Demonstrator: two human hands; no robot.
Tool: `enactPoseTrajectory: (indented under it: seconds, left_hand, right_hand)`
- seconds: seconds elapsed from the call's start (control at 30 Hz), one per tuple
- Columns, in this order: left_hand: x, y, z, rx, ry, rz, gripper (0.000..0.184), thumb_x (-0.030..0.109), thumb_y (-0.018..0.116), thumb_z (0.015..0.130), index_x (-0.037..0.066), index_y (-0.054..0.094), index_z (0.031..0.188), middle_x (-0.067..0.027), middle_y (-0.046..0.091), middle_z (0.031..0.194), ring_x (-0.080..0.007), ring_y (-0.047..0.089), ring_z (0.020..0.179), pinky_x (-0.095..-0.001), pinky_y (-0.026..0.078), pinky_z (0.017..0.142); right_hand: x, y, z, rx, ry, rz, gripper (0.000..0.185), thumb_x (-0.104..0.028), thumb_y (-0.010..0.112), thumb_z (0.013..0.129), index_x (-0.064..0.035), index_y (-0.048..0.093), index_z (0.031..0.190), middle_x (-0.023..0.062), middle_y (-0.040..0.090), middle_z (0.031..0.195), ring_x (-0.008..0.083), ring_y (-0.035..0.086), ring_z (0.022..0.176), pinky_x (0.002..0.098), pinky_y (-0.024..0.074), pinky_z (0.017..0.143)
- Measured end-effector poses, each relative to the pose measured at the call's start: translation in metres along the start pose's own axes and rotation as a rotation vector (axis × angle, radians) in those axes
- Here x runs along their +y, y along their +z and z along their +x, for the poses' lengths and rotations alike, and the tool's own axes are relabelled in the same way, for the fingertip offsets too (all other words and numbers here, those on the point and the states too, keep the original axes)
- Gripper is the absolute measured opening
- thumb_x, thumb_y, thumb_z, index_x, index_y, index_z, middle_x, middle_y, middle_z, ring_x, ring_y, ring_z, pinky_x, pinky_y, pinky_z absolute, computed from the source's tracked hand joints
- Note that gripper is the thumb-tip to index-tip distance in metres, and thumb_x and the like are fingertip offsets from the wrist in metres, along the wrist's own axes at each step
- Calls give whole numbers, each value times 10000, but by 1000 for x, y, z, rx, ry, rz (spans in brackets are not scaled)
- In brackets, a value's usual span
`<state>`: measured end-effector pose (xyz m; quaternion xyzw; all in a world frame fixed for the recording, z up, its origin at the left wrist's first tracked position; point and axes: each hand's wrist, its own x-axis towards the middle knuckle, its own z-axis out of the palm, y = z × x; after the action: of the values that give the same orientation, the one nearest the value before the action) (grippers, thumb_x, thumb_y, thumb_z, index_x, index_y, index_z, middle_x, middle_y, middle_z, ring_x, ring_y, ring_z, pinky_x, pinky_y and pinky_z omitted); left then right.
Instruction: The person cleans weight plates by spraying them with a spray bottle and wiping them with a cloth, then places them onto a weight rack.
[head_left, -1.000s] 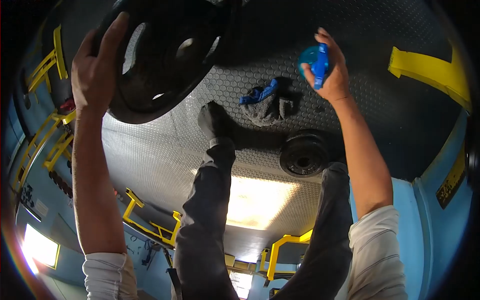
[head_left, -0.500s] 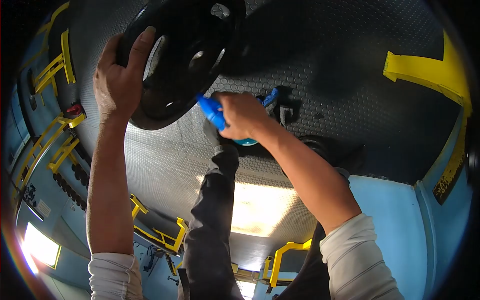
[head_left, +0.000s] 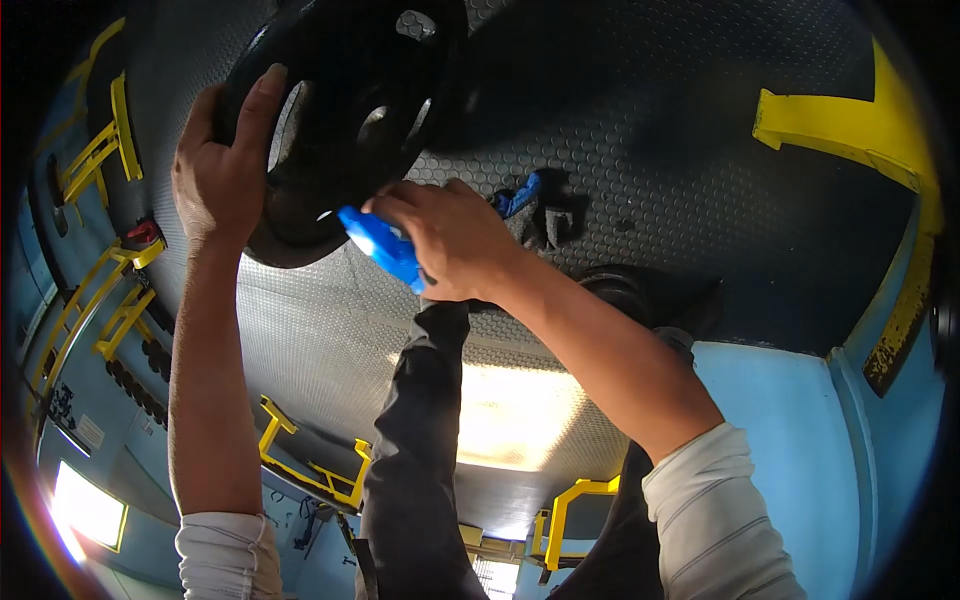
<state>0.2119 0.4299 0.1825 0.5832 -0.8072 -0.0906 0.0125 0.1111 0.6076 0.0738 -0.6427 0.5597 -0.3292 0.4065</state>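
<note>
At the upper left, my left hand (head_left: 222,165) grips the edge of a large black weight plate (head_left: 345,110), its thumb on the near face. The plate stands tilted on the textured black floor and has several cut-out holes. My right hand (head_left: 450,235) is wrapped round a spray bottle with a blue head (head_left: 383,248), whose nozzle end is close to the plate's lower edge. My fingers hide the bottle's body. Behind the right hand lies a grey cloth with a blue part (head_left: 522,197), partly covered.
A smaller black plate (head_left: 615,288) lies near my right foot, partly behind my right forearm. A yellow metal frame (head_left: 835,122) stands at the right, beside a light blue wall (head_left: 775,440). Yellow racks (head_left: 105,150) line the left. My legs extend below the hands.
My right hand has brought the spray bottle from the right side across to the plate's lower edge. My left hand keeps its grip, and the plate has shifted only slightly in view.
</note>
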Motion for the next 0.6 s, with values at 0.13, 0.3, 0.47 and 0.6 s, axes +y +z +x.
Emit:
enactPoseTrajectory:
  seconds: [0.13,0.3,0.47,0.6]
  left_hand:
    - [3,-1,0,-6,-23,4,806,726,526,755,44,597,1178,-169,650,1074,-315,623,1021,-391,481,900]
    - [3,-1,-3,18,-35,22,803,708,539,767,27,586,1189,-173,647,1075,-300,620,1023,-365,474,901]
    - [5,-4,-1,-43,-53,-35,764,682,536,793,38,572,1203,-154,641,1096,-287,619,1018,-369,470,902]
    - [8,-8,0,-46,30,17,756,679,537,795,43,565,1203,-152,635,1108,-292,613,1028,-382,468,907]
  right_hand:
    - [59,-3,-40,400,93,66,532,-214,781,602,-74,572,1070,141,629,965,331,639,850,446,515,748]
    - [164,-30,-105,863,234,-280,603,-242,772,738,-37,492,1231,183,524,1271,319,583,1095,386,513,881]
    - [177,-29,-134,759,335,-270,926,-304,806,695,-28,269,1397,249,403,1372,415,456,1224,474,410,999]
    - [142,0,-155,772,715,-318,1045,-417,824,649,46,251,1389,310,348,1354,454,369,1251,509,300,1041]
